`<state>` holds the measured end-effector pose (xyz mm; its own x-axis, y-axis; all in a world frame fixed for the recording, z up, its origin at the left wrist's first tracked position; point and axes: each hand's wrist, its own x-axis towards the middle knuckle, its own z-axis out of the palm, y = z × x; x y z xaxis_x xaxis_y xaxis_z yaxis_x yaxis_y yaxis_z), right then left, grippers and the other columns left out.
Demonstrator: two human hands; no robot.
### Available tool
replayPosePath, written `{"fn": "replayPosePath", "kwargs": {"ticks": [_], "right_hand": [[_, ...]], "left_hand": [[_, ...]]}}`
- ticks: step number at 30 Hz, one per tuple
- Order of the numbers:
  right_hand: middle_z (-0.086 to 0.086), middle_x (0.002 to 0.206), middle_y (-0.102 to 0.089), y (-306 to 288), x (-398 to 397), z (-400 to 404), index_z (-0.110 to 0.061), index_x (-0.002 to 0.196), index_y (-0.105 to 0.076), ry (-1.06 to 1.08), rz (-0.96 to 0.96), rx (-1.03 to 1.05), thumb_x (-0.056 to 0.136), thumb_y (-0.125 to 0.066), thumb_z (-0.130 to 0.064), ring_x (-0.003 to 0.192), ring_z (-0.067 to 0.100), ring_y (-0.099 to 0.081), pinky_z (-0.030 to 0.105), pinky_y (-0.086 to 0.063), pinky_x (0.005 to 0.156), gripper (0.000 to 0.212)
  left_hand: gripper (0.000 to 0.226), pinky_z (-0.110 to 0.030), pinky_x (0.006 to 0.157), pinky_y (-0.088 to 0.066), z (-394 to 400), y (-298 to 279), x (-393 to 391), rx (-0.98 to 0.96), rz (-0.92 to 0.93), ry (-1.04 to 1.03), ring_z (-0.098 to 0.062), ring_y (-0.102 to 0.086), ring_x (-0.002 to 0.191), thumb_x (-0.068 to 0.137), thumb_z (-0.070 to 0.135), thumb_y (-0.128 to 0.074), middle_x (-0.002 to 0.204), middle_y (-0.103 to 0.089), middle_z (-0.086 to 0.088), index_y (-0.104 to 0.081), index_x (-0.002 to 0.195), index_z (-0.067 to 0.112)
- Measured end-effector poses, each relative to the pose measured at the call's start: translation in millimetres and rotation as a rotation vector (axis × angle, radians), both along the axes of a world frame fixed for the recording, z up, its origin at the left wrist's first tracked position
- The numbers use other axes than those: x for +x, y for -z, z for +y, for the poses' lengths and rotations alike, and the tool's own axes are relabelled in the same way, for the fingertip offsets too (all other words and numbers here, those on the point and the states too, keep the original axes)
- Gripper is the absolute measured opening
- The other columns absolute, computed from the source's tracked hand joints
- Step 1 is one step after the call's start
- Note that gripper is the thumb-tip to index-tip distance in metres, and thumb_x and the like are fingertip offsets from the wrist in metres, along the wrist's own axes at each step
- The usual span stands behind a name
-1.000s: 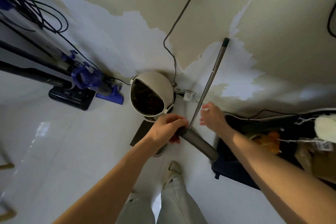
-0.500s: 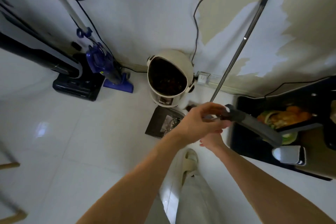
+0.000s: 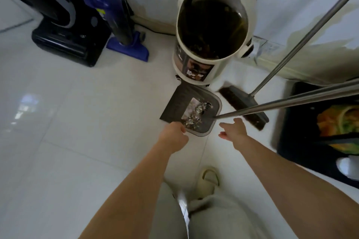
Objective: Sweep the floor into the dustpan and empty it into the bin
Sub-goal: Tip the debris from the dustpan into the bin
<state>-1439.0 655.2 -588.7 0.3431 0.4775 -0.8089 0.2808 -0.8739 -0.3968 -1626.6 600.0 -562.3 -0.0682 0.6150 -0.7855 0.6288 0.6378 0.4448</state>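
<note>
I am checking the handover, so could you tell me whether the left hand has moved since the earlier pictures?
Yes. The left hand has left the long handle and gone down to the dustpan, gripping its near edge in front of the bin.

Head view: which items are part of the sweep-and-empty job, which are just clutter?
Job: dustpan with debris, left hand at its edge, right hand, broom, bin.
Clutter: blue vacuum, black vacuum, slipper, black tray.
</note>
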Motion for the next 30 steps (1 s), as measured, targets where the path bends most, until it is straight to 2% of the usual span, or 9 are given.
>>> {"fn": "replayPosePath", "kwargs": {"ticks": [3, 6, 8, 12, 13, 15, 17, 22, 30], "right_hand": [[0.011, 0.114, -0.057, 63.3, 4.6, 13.9, -0.013, 0.14, -0.04, 0.112, 0.056, 0.04, 0.084, -0.072, -0.014, 0.081, 0.024, -0.065, 0.033, -0.057, 0.081, 0.065], [0.01, 0.101, -0.061, 112.9, 11.5, 26.9, -0.011, 0.098, -0.061, 0.2, 0.06, 0.118, 0.088, -0.067, -0.011, 0.075, 0.019, -0.065, 0.031, -0.059, 0.077, 0.012], [0.01, 0.095, -0.063, 130.0, 15.3, 35.2, -0.014, 0.077, -0.059, 0.185, 0.02, 0.192, 0.09, -0.063, -0.007, 0.079, 0.023, -0.068, 0.035, -0.058, 0.081, 0.015], [0.015, 0.102, -0.066, 133.4, 20.8, 43.3, -0.011, 0.08, -0.059, 0.128, -0.037, 0.254, 0.089, -0.062, -0.006, 0.086, 0.026, -0.069, 0.039, -0.058, 0.082, 0.012], [0.015, 0.104, -0.065, 125.6, 21.3, 43.4, -0.008, 0.086, -0.061, 0.107, -0.048, 0.257, 0.09, -0.062, -0.006, 0.084, 0.025, -0.069, 0.038, -0.059, 0.08, 0.004], [0.015, 0.107, -0.065, 105.5, 19.8, 37.5, -0.001, 0.106, -0.062, 0.058, -0.063, 0.234, 0.09, -0.062, -0.008, 0.079, 0.022, -0.069, 0.034, -0.06, 0.075, 0.017], [0.014, 0.107, -0.065, 72.6, 16.9, 27.5, 0.0, 0.113, -0.06, 0.004, -0.073, 0.199, 0.09, -0.062, -0.01, 0.074, 0.019, -0.069, 0.029, -0.06, 0.068, 0.025], [0.018, 0.1, -0.067, -28.7, 6.0, -5.3, 0.003, 0.104, -0.063, -0.061, -0.039, 0.16, 0.088, -0.063, -0.01, 0.071, 0.02, -0.069, 0.042, -0.06, 0.075, 0.02], [0.018, 0.1, -0.068, -218.1, -24.4, -36.7, 0.001, 0.098, -0.063, -0.025, 0.038, 0.169, 0.089, -0.062, -0.007, 0.085, 0.029, -0.07, 0.042, -0.06, 0.075, 0.012]], "left_hand": [[0.028, -0.03, 0.09, -0.047, 5.1, 63.1, 6.5, -0.004, -0.007, 0.046, -0.025, -0.058, 0.108, 0.089, 0.018, -0.06, 0.117, -0.062, -0.007, -0.061, 0.116, 0.013], [0.025, -0.03, 0.083, -0.049, 13.3, 114.0, 15.1, 0.0, -0.007, 0.079, -0.025, -0.06, 0.102, 0.088, 0.015, -0.058, 0.112, -0.062, -0.006, -0.062, 0.113, 0.013], [0.024, -0.028, 0.076, -0.049, 20.0, 132.7, 16.8, -0.007, -0.005, 0.081, -0.024, -0.06, 0.095, 0.088, 0.015, -0.057, 0.112, -0.062, -0.006, -0.062, 0.112, 0.013], [0.024, -0.029, 0.082, -0.046, 31.1, 136.0, 22.1, -0.011, 0.0, 0.128, -0.026, -0.059, 0.104, 0.091, 0.013, -0.056, 0.116, -0.062, -0.009, -0.063, 0.114, 0.009], [0.025, -0.029, 0.083, -0.046, 33.0, 128.5, 22.8, -0.014, -0.004, 0.142, -0.026, -0.059, 0.106, 0.091, 0.012, -0.055, 0.116, -0.062, -0.009, -0.063, 0.113, 0.008], [0.023, -0.03, 0.086, -0.045, 30.9, 106.1, 22.7, -0.019, -0.007, 0.155, -0.028, -0.057, 0.11, 0.09, 0.011, -0.054, 0.115, -0.061, -0.01, -0.062, 0.111, 0.006], [0.017, -0.031, 0.085, -0.044, 24.7, 73.4, 20.8, -0.024, -0.001, 0.151, -0.029, -0.056, 0.11, 0.09, 0.01, -0.052, 0.11, -0.06, -0.011, -0.06, 0.104, 0.004], [0.03, -0.032, 0.085, -0.044, -0.5, -27.8, 15.2, -0.038, -0.004, 0.188, -0.028, -0.055, 0.11, 0.091, 0.017, -0.058, 0.121, -0.059, -0.012, -0.057, 0.119, 0.007], [0.046, -0.038, 0.095, -0.048, -37.8, -196.1, -25.6, -0.002, 0.008, 0.19, -0.031, -0.056, 0.116, 0.089, 0.016, -0.059, 0.129, -0.058, -0.014, -0.047, 0.133, 0.007]]}}
